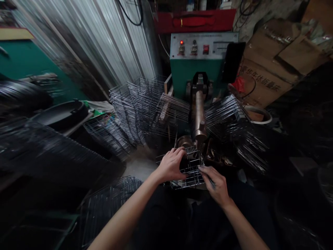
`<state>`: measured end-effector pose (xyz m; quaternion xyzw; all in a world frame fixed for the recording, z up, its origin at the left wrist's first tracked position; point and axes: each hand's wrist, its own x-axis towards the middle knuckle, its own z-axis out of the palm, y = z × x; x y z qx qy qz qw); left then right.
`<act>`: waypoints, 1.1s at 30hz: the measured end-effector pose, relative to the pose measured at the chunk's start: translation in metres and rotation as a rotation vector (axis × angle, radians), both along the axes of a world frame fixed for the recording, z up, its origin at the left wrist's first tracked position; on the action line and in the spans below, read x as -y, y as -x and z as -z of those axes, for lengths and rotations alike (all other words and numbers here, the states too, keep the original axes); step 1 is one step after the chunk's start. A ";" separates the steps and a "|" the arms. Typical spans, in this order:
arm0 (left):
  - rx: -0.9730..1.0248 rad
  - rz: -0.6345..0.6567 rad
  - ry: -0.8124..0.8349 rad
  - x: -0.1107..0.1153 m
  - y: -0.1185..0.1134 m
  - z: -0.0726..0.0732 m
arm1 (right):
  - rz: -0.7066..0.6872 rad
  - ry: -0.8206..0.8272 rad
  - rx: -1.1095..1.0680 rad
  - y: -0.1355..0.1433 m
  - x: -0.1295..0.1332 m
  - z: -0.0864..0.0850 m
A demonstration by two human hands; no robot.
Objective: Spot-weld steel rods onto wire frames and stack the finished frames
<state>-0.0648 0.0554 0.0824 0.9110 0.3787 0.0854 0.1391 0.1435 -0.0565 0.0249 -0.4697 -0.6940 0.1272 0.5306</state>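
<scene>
A small wire rack (191,170) of crossed metal rods lies in front of the spot welder's upper electrode arm (200,116), its far edge close to the arm's tip. My left hand (171,165) grips the rack from the left, fingers over the far rods and thumb on the near side. At the right edge, my right hand (216,184) has its fingers closed at the rack's rods. A dark, thin shape shows by its palm, too dim to name. Behind the rods sits a round lower electrode (184,141), partly hidden.
The green welder (179,73) bears a switch panel (204,45) with a lit red lamp. Stacked wire grids (135,107) stand left; bundled metal rods (221,111) lie right. A dark phone-like slab (233,62) hangs at the panel. Cardboard boxes (270,76) rise at right.
</scene>
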 end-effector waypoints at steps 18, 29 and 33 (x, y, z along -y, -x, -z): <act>-0.017 -0.005 -0.006 -0.008 -0.010 -0.015 | 0.042 0.060 -0.082 -0.002 -0.008 -0.006; 0.041 0.047 0.038 -0.045 -0.015 -0.016 | 0.084 0.033 -0.047 -0.003 -0.039 -0.010; 0.062 0.048 0.033 -0.043 -0.015 -0.013 | 0.072 0.061 -0.063 -0.002 -0.037 -0.011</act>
